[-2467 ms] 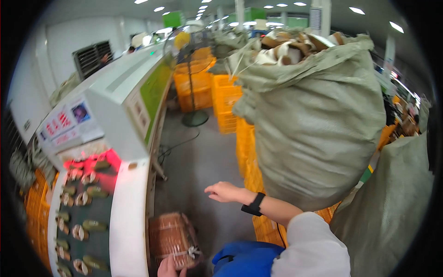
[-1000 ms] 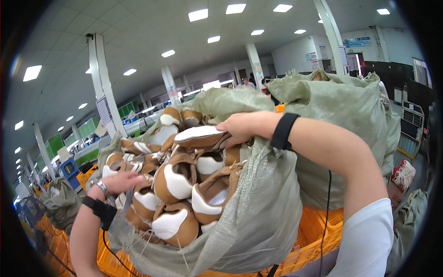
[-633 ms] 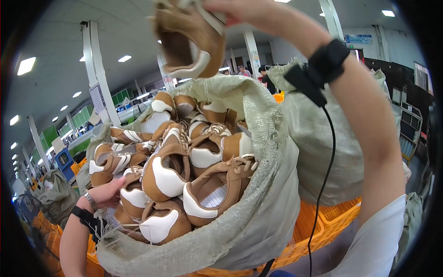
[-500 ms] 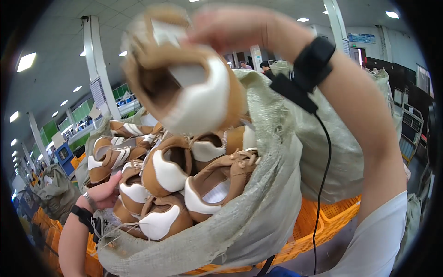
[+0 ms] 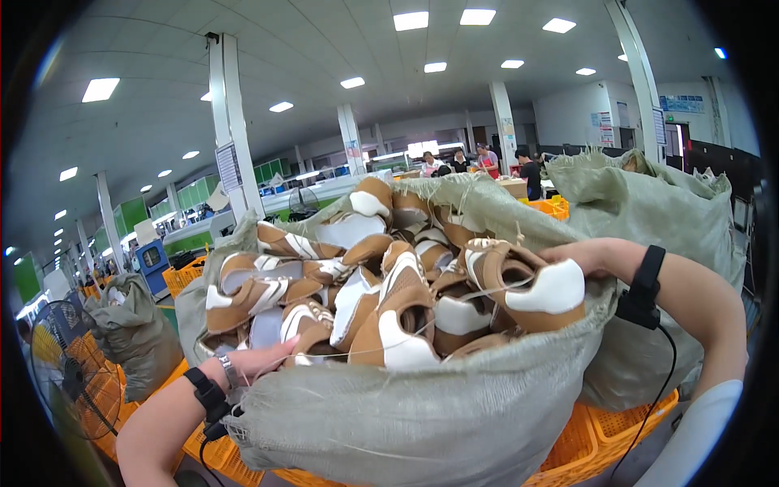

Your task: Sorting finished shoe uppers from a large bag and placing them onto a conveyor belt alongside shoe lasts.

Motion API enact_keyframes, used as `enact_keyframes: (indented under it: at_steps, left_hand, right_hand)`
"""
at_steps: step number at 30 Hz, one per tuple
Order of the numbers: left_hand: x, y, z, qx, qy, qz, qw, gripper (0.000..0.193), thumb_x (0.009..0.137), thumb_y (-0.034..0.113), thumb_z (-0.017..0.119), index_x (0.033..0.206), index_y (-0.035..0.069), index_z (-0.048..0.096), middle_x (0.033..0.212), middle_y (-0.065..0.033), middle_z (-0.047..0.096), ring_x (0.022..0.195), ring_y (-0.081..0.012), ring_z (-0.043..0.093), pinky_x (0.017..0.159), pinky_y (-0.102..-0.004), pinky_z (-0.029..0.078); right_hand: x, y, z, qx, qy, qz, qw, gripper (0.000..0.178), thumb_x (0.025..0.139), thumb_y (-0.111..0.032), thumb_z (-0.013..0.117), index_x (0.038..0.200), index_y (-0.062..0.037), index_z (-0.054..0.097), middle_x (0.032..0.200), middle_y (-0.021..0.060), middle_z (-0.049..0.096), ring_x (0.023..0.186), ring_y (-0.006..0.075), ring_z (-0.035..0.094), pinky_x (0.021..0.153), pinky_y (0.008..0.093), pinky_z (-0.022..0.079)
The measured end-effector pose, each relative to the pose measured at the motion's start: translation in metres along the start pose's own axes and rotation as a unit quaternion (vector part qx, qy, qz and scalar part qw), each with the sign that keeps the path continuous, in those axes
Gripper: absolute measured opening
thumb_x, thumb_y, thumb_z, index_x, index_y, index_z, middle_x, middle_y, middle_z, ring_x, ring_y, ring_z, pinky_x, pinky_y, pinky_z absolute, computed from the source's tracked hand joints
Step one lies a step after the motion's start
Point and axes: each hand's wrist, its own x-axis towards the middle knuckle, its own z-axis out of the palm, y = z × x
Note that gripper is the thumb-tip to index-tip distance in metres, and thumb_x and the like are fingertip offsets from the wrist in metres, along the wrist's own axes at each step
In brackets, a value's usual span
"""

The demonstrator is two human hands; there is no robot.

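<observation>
A large grey-green woven sack [image 5: 422, 422] stands open in front of me, heaped with brown-and-white sneakers [image 5: 402, 325]. Over its near left edge lies my left hand [image 5: 264, 357], a digit stretched out against the shoes and the hand open; its lower part is partly hidden. At the right edge, my right hand [image 5: 580, 256] is against the collar of a brown sneaker with a white heel [image 5: 548, 288]. That sneaker rests high on the heap, its heel toward me. My right fingers are mostly behind it, so their grip is not visible. Thin pale strings cross the shoes near both hands.
Orange plastic crates [image 5: 604, 430] support the sack. A second woven sack [image 5: 649, 211] bulges behind my right arm. To the left are a smaller sack [image 5: 134, 333] and a black fan [image 5: 77, 373]. Several people [image 5: 487, 160] are beyond the heap.
My right hand, which held a sneaker raised above the sack, has come down to the right edge beside a sneaker. The view has tilted up and shifted; my left hand stays at the sack's left edge.
</observation>
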Motion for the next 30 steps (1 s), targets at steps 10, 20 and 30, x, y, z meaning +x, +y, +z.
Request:
enact_keyframes:
  at_steps: [10,20,30]
  left_hand:
    - [0.028,-0.061,-0.035,-0.060,0.017,0.174,0.983,0.051,0.092,0.046,0.032,0.127,0.009,0.036,0.120,-0.0074,0.050,0.102,-0.0143,0.053,0.086,-0.0283,0.045]
    - [0.013,0.005,0.000,-0.048,-0.012,0.082,0.995,0.064,0.088,0.057,0.028,0.128,0.007,0.036,0.121,-0.0067,0.050,0.108,-0.0156,0.049,0.095,-0.0318,0.038]
    - [0.016,0.003,0.001,-0.021,-0.040,0.147,0.988,0.077,0.081,0.065,0.022,0.135,0.010,0.025,0.131,-0.0118,0.040,0.118,-0.0238,0.043,0.101,-0.0371,0.034]
  right_hand:
    - [-0.023,-0.091,0.016,0.044,-0.051,0.003,0.998,0.098,0.078,-0.055,0.055,0.138,-0.0001,-0.001,0.138,0.0152,0.027,0.123,0.0191,0.034,0.099,0.0338,0.032]
    - [0.004,-0.066,0.018,0.109,-0.157,0.000,0.982,0.106,0.073,-0.057,0.060,0.138,-0.0038,-0.005,0.141,0.0126,0.018,0.129,0.0182,0.021,0.104,0.0331,0.022]
    - [0.037,-0.023,0.028,0.126,-0.223,-0.037,0.966,0.100,0.080,-0.058,0.048,0.135,-0.0117,-0.020,0.143,0.0082,0.008,0.130,0.0161,0.014,0.105,0.0331,0.019]
